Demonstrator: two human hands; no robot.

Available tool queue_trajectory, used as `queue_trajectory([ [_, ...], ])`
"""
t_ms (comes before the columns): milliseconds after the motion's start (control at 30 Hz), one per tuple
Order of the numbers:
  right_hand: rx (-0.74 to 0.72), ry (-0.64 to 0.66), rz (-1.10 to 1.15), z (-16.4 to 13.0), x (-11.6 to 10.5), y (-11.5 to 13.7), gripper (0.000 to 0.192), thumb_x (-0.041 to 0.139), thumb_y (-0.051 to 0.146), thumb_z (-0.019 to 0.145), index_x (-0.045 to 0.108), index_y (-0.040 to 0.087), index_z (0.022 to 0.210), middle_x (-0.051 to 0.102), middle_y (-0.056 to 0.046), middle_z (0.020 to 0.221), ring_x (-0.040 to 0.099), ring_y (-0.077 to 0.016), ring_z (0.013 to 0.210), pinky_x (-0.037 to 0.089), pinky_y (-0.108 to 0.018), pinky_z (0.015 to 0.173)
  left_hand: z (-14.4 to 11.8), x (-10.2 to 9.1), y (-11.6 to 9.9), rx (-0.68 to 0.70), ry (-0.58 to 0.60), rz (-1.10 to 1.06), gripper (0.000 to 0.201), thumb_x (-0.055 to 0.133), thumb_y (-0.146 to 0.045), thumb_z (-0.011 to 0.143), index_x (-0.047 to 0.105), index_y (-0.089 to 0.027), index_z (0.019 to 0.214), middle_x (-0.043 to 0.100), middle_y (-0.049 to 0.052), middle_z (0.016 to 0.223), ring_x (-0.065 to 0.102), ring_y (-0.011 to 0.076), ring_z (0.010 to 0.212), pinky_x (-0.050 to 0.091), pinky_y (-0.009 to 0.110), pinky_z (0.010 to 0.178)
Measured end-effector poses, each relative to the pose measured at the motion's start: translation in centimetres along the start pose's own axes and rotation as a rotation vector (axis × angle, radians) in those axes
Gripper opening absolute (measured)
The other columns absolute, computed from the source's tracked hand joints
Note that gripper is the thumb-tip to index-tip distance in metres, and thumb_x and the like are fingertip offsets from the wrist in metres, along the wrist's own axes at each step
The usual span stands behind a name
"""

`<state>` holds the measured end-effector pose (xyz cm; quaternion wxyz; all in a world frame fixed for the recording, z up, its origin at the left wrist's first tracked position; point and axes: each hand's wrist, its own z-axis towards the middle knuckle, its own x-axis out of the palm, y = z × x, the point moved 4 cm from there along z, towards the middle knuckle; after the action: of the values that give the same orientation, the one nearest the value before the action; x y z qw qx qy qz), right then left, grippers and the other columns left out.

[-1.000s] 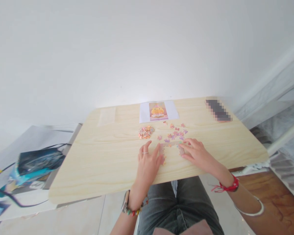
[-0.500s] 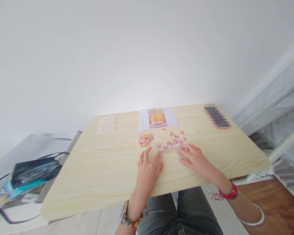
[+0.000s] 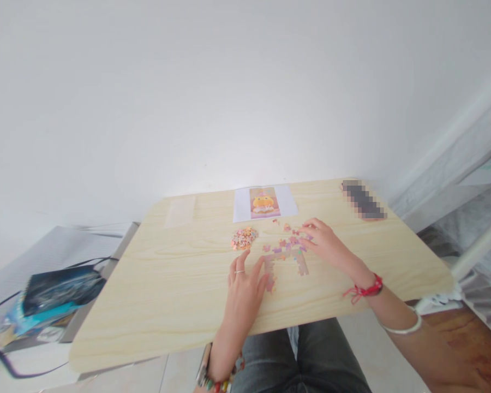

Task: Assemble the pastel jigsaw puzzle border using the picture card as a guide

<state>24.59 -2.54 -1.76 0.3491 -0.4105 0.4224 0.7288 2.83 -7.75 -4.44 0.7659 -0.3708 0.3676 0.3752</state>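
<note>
On the light wooden table [image 3: 180, 295] lies a partly joined jigsaw frame [image 3: 288, 261] of pink and purple pieces. My left hand [image 3: 245, 286] rests flat with fingers spread, its fingertips touching the frame's left side. My right hand [image 3: 325, 240] reaches farther out over the loose scattered pieces [image 3: 288, 240], fingertips curled down onto them; whether it grips one is hidden. A heap of orange-pink pieces [image 3: 244, 238] sits beyond my left hand. A printed reference picture [image 3: 264, 202] of a yellow figure lies at the far edge.
A blurred dark flat object [image 3: 363, 200] lies at the table's far right. A clear plastic bag [image 3: 180, 210] lies at the far left. A lower surface on the left holds a dark bag [image 3: 59, 284] with cords. A white wall stands behind; my grey-trousered knees [image 3: 306, 360] are below.
My right hand has left the frame's right side and reached forward to the loose pieces. My left hand has stayed on the frame's left side. The camera tilted slightly.
</note>
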Motion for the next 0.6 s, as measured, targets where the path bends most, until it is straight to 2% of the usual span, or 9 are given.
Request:
queue_trajectory([
  [200, 0.031, 0.131, -0.039, 4.7, 1.6, -0.4, 0.014, 0.055, 0.026, 0.081, 0.065, 0.017, 0.081, 0.056, -0.006, 0.088, 0.053, -0.0156, 0.083, 0.042, -0.027, 0.076, -0.6, -0.4, 0.3, -0.005, -0.027, -0.013, 0.029, 0.05, -0.022, 0.083, 0.056, -0.023, 0.112, 0.036, 0.013, 0.125, 0.04, 0.0282, 0.112, 0.044, 0.049, 0.09],
  [300, 0.031, 0.172, -0.062, 5.8, 2.4, -0.2, 0.012, 0.054, 0.022, 0.08, 0.064, 0.016, 0.075, 0.055, -0.005, 0.083, 0.053, -0.0146, 0.081, 0.041, -0.025, 0.074, -1.0, -0.2, 0.7, 0.002, -0.01, -0.023, 0.03, 0.049, -0.023, 0.084, 0.054, -0.024, 0.113, 0.035, 0.012, 0.126, 0.04, 0.0275, 0.113, 0.044, 0.049, 0.09],
  [467, 0.035, 0.169, -0.015, 7.6, 3.1, 0.2, 0.015, 0.053, 0.026, 0.081, 0.063, 0.015, 0.081, 0.056, -0.007, 0.087, 0.053, -0.0148, 0.081, 0.04, -0.024, 0.073, -1.5, -0.1, 1.0, -0.042, -0.057, -0.041, 0.033, 0.047, -0.022, 0.085, 0.051, -0.02, 0.117, 0.036, 0.014, 0.126, 0.04, 0.0277, 0.116, 0.044, 0.048, 0.091],
  [600, 0.036, 0.224, 0.009, 8.0, 3.3, 0.9, 0.008, 0.055, 0.018, 0.077, 0.062, 0.015, 0.075, 0.055, -0.007, 0.087, 0.053, -0.0148, 0.079, 0.039, -0.024, 0.073, -1.7, 0.0, 0.8, -0.038, -0.075, -0.04, 0.034, 0.046, -0.022, 0.085, 0.049, -0.021, 0.119, 0.036, 0.014, 0.126, 0.04, 0.0276, 0.115, 0.045, 0.049, 0.09],
])
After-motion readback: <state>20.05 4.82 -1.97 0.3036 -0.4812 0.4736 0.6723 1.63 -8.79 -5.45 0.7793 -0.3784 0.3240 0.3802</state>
